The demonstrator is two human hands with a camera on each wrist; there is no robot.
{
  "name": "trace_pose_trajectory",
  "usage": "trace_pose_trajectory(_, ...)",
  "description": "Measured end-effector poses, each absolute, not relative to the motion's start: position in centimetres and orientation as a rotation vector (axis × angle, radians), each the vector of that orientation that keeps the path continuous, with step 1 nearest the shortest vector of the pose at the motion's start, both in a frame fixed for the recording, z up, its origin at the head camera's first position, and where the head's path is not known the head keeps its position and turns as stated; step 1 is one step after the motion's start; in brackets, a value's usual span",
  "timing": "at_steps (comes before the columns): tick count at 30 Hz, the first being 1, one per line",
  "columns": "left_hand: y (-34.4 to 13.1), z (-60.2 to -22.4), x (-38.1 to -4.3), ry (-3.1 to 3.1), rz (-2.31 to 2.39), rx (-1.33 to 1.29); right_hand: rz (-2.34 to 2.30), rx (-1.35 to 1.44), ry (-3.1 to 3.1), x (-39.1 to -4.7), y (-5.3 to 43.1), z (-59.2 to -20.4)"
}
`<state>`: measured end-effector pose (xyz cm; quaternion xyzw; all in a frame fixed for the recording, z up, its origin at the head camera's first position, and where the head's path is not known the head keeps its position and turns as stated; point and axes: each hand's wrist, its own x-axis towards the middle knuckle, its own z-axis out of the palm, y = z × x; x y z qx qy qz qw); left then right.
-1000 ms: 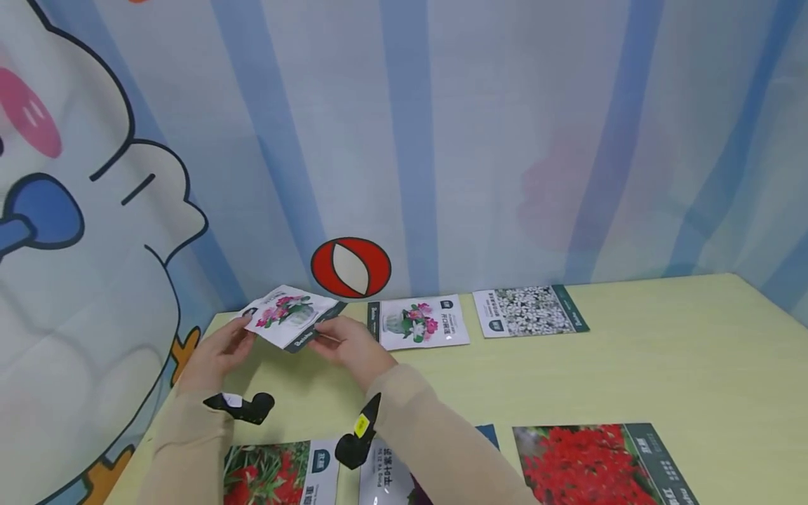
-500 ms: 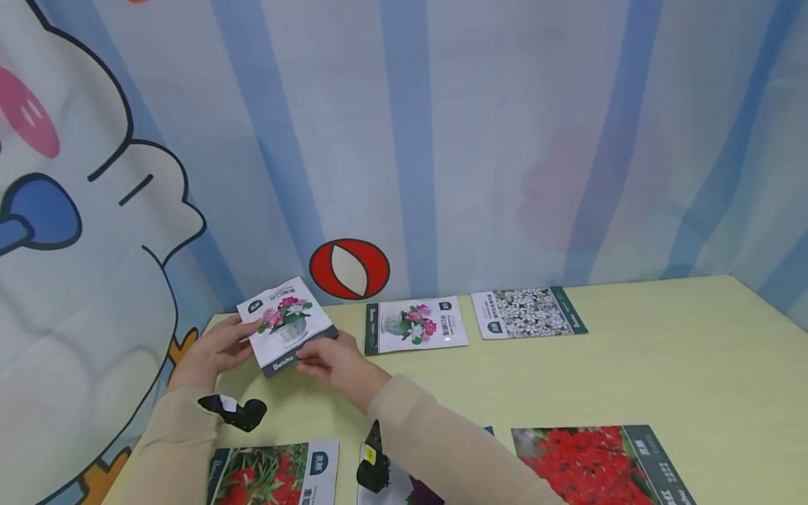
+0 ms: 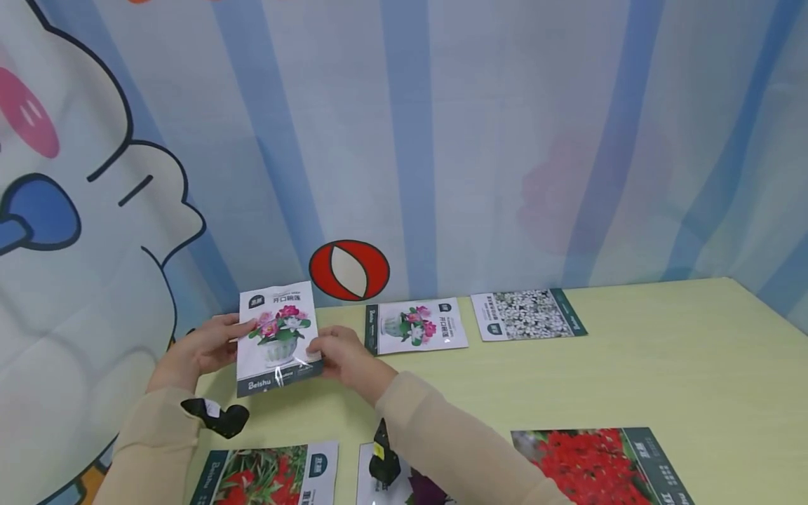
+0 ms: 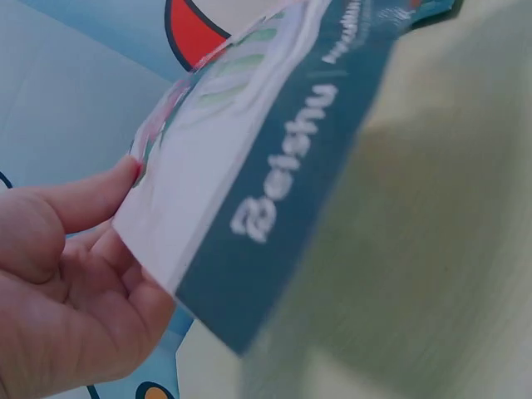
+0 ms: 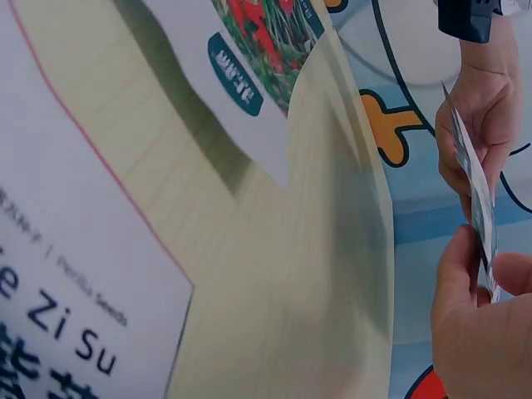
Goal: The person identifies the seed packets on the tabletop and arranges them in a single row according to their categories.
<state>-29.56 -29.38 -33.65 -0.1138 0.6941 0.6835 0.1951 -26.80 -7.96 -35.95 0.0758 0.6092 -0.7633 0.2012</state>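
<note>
A white seed packet [image 3: 278, 351] with pink and white flowers in a pot is held up over the table's back left, its picture facing the head camera and its print upright. My left hand [image 3: 211, 347] grips its left edge, thumb on the front. On the opposite edge, low down, my right hand [image 3: 350, 358] pinches it between thumb and fingers. The left wrist view shows the packet's dark "Beishu" strip [image 4: 283, 174] slanting above the tabletop. Seen edge-on in the right wrist view, the thin packet [image 5: 475, 179] spans both hands.
A matching flower packet [image 3: 416, 326] and a white-blossom packet [image 3: 527, 313] lie along the back edge, by the printed backdrop [image 3: 467, 175]. In front are two red-flower packets, left [image 3: 271, 477] and right [image 3: 593, 466], with a perilla packet [image 3: 372, 477] between, partly under my right sleeve.
Both hands have turned the packet from a slant to nearly upright, facing the head camera. It has come slightly nearer, and my left hand has shifted a little left. The table packets stay put.
</note>
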Motion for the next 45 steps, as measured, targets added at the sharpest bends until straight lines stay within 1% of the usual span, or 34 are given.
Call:
trace_pose_trajectory(3,-29.7,-34.0,-29.3,2.032,1.775,-0.241,-2.004,0.154,1.821,-26.5,-7.9,-36.5)
trace_pose_trajectory(7,-30.6,-34.6,-28.6,2.149,1.607,-0.206,-1.844,0.059,1.955,-25.8,-8.0,-37.3)
trace_pose_trajectory(16,-31.4,-35.5,-27.7,2.265,1.481,-0.318,-1.766,-0.050,1.920,-24.8,-8.5,-38.6)
trace_pose_trajectory(29,-31.8,-36.7,-27.4,2.343,1.356,-0.369,-1.786,0.061,1.981,-23.6,-9.6,-38.8)
trace_pose_trajectory(35,-31.6,-37.1,-27.4,2.378,1.311,-0.342,-1.797,0.121,2.019,-23.6,-9.4,-38.7)
trace_pose_trajectory(45,-31.2,-37.3,-27.3,2.440,1.235,-0.343,-1.811,0.135,2.009,-23.6,-9.2,-39.0)
